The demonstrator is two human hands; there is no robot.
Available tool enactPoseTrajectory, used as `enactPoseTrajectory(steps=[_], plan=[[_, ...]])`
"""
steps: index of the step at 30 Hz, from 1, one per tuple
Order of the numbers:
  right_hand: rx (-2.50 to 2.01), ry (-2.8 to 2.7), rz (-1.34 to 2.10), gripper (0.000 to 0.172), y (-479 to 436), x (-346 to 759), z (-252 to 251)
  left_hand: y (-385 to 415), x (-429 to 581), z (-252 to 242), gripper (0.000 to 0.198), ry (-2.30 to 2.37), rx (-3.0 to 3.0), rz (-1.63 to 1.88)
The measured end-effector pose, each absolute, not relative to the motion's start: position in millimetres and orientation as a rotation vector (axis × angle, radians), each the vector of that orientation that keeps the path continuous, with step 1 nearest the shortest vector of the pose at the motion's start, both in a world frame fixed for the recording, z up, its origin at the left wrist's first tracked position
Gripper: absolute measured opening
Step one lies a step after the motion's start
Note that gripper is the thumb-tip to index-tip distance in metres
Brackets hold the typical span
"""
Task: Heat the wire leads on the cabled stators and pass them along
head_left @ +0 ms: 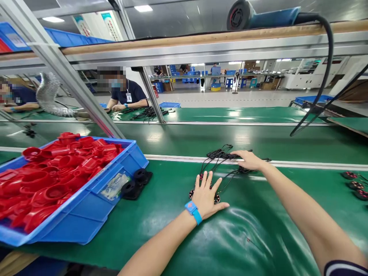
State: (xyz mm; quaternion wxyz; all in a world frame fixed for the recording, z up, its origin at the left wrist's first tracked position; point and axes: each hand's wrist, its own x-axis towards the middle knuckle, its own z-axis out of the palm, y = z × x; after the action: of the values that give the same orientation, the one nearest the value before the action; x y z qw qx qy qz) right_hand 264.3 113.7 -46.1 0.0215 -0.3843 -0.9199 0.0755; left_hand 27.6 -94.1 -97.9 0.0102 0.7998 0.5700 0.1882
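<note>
My left hand [204, 196], with a blue wristband [193, 211], lies palm down with its fingers spread over several small round black parts with copper-red marks [217, 199]. The hand partly hides them. Thin black cables [220, 154] run from these parts to a bundle across the white strip. My right hand [249, 159] rests on the right side of that bundle, its fingers stretched out and apart. Whether its fingertips grip any cable is hidden.
A blue bin [94, 209] of red plastic parts [61, 168] stands at left, beside black moulded pieces [137, 184]. More round parts [356, 185] lie at right. A blue power tool [267, 17] sits on the overhead shelf, its cord [329, 69] hanging down. A co-worker [126, 92] sits opposite.
</note>
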Motion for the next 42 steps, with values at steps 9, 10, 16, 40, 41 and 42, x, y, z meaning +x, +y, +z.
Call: enactPoseTrajectory(steps=[9,10,16,40,41,42], plan=[[-1.084,-2.911,0.239,0.069,141.6,142.9,-67.3,-103.9,36.7,-103.9,0.065,1.838,2.439,0.513],[-1.093,-2.918,0.262,0.062,145.6,140.3,-69.7,-107.3,36.5,-105.5,0.063,1.847,2.441,0.521],[-1.142,-2.923,0.387,0.052,165.1,162.9,-73.2,-113.2,34.3,-102.0,0.084,1.838,2.394,0.539],[-1.157,-2.981,0.342,0.039,153.4,229.5,-55.2,-156.6,68.1,-106.8,0.065,2.019,2.258,0.427],[-1.153,-2.987,0.366,0.04,150.9,237.0,-56.5,-156.3,66.3,-107.7,0.064,2.036,2.263,0.439],[-1.145,-2.987,0.395,0.042,147.9,245.3,-57.6,-155.8,64.1,-108.3,0.064,2.054,2.261,0.452]])
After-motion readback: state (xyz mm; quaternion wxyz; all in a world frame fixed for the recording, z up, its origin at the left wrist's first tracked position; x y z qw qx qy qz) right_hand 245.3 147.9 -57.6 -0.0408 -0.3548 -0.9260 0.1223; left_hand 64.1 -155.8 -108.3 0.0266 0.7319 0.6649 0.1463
